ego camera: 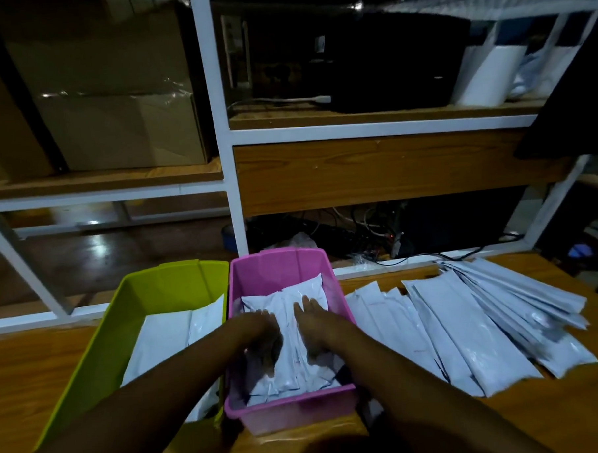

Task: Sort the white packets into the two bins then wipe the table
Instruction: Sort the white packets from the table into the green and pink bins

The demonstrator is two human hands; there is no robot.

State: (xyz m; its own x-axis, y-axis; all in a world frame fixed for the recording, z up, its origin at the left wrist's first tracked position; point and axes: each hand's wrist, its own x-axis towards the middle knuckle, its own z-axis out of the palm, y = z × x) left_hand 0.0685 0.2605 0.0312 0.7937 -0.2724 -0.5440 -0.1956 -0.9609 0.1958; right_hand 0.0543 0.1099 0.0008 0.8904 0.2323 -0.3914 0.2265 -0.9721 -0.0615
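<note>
A pink bin stands on the wooden table, with a heap of white packets inside it. Both of my hands are inside this bin. My left hand lies flat on the heap's left side, fingers spread. My right hand presses flat on the right side, fingers apart. Neither hand grips a packet. A green bin stands just left of the pink one and holds white packets too. A loose pile of long white packets fans out on the table to the right.
A white-framed wooden shelf unit rises behind the table. It carries cardboard boxes at left and a white roll at right. Cables lie low behind the bins. The room is dim.
</note>
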